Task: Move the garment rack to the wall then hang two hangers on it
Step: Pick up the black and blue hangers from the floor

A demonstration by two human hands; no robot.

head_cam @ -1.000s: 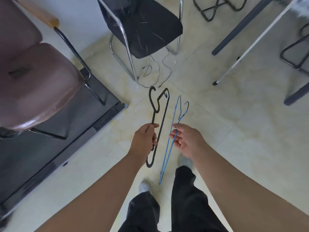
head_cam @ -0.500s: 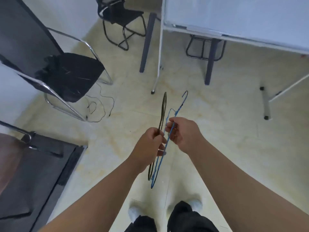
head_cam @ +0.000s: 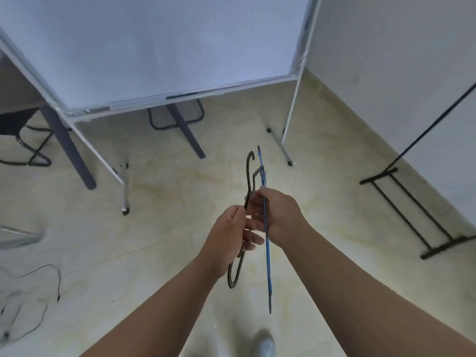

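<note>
My left hand (head_cam: pixel 229 235) grips a black hanger (head_cam: pixel 250 173) by its middle, with the hook pointing away from me. My right hand (head_cam: pixel 279 215) pinches a thin blue wire hanger (head_cam: pixel 268 266), seen edge-on, just to the right of the black one. The two hands touch in front of me at waist height. A black garment rack (head_cam: pixel 409 207) stands at the right by the white wall (head_cam: pixel 399 60); only its floor frame and one slanted pole show. Its top bar is out of view.
A whiteboard on a metal stand (head_cam: pixel 159 47) fills the space ahead, its feet (head_cam: pixel 125 210) on the tiled floor. Grey table legs (head_cam: pixel 67 148) and black chair frames (head_cam: pixel 36 155) stand behind it. A loose black cable (head_cam: pixel 51 276) lies at the lower left.
My view has swung right, from the chairs to the whiteboard and the rack by the wall. Both hangers stayed in my hands and the hands came together.
</note>
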